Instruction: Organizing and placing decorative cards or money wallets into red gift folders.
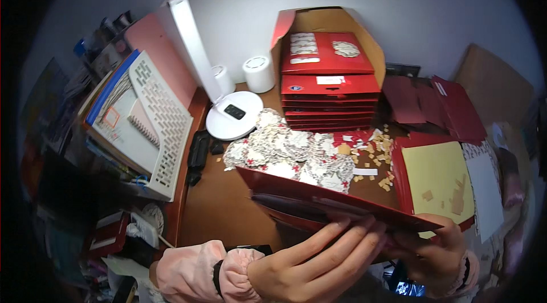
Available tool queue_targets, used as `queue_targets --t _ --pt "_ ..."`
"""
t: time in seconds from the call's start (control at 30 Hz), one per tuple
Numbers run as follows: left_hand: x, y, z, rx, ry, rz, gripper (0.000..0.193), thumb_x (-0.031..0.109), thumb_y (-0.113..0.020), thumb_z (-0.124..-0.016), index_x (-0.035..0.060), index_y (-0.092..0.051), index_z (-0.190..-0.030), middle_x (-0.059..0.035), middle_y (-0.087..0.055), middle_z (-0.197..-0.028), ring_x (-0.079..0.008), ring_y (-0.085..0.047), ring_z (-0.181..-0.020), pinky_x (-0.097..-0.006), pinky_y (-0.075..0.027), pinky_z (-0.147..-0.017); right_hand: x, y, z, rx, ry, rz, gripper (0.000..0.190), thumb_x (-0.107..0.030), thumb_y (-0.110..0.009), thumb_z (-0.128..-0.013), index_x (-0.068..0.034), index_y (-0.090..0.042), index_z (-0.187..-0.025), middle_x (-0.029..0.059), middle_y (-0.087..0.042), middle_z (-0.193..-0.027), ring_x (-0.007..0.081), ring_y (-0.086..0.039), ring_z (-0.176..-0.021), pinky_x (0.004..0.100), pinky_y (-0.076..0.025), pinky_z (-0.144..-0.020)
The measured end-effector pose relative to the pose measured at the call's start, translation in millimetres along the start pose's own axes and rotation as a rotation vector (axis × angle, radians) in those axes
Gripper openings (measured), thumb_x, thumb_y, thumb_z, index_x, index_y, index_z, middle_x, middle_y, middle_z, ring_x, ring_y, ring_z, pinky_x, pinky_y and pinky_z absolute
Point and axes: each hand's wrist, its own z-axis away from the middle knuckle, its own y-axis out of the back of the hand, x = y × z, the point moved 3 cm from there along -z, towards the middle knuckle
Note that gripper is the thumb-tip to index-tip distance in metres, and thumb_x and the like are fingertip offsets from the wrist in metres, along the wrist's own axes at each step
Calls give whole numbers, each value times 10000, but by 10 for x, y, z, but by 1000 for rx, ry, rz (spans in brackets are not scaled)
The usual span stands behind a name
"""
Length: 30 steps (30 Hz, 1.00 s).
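A dark red card folder (295,187) is held on edge above the desk, slanting down to the right. My right hand (440,251) grips its right end, with the thumb near the top edge. My left hand (318,260) has its fingers laid along the folder's near face; its thumb is hidden. Just beyond the folder lies a heap of white paper cut-outs (290,149) with grey patterning and small red marks. Small tan squares (380,149) are scattered to the right of the heap, beside a white paper strip (365,171).
An open carton (369,42) holds stacked red card packages (331,108) at the back. A white desk lamp (235,132) stands left of it. At far left is a white file holder (164,145). Yellow sheets (436,174) and dark red cards (461,110) lie to the right.
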Motion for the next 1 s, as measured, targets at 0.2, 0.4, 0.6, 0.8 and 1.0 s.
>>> queue_targets --t 0.2,0.4,0.6,0.8,1.0 --pt "-1 -21 -95 -154 -18 -22 181 34 -610 -833 -27 -734 -950 -159 -704 -993 -283 -688 -959 -396 -552 -872 81 -13 -17 30 122 19 337 -64 -841 -655 -60 -740 -976 122 -623 -1084 253 -688 -863 330 -571 -734" --pt "8 -1 -167 -228 -3 -32 168 78 -642 -856 -9 -728 -971 -152 -704 -985 -265 -687 -932 -381 -552 -846 164 14 -33 35 111 -99 345 -68 -854 -664 -56 -689 -967 128 -663 -1057 231 -703 -808 295 -577 -691" --pt "0 -40 -163 -236 6 -16 203 122 -722 -828 -15 -705 -977 -134 -679 -933 -259 -664 -855 -380 -548 -735 310 -38 79 45 13 -437 497 14 -811 -726 -44 -491 -1102 223 -675 -1076 274 -717 -867 327 -591 -724" --pt "44 42 -256 -295 39 5 233 132 -755 -801 -15 -710 -976 -126 -669 -931 -253 -652 -823 -375 -540 -708 344 -18 63 105 32 -496 474 -5 -757 -799 23 -473 -1177 203 -691 -1057 272 -714 -930 319 -591 -766" --pt "61 65 -336 -378 117 0 243 135 -759 -799 -19 -706 -980 -116 -653 -896 -239 -639 -787 -357 -533 -681 394 -97 97 171 21 -534 434 -29 -754 -812 26 -485 -1149 194 -698 -1036 270 -719 -907 320 -592 -756"
